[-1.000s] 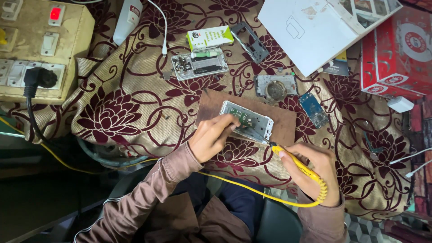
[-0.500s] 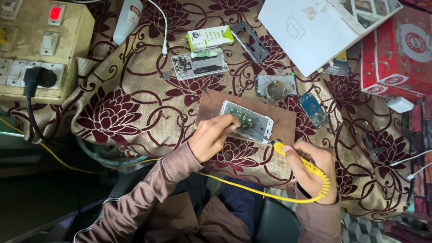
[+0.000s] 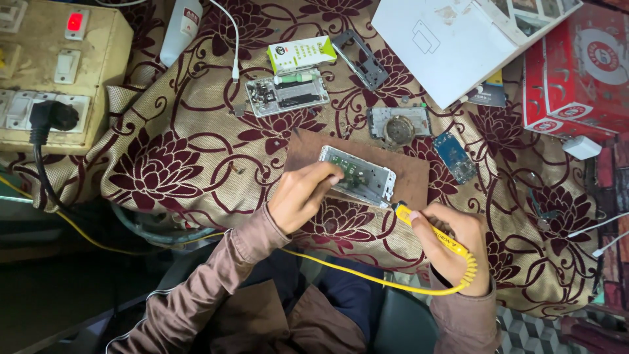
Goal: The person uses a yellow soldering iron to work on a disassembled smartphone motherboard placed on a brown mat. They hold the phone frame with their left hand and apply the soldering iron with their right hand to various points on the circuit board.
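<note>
An opened phone body, a pale rectangular frame with green circuitry showing inside, lies at a slant on a brown board that sits on the flower-patterned cloth. The left hand rests at the near left end of the phone body, fingers curled and their tips pressing on its left part, pinning it to the brown board. The right hand sits just off the board's near right corner, closed around a yellow soldering iron; the iron's tip points up and left and meets the phone body at its near right corner. A yellow cord runs from the iron's handle back under both wrists. Beyond the brown board, a second opened phone lies face up, with a small green-and-white box just past it and a dark frame piece to its right. Right of the board lie a metal plate and a small blue circuit board. Far to the left of the board stands a yellowed switch box with a black plug in it.
</note>
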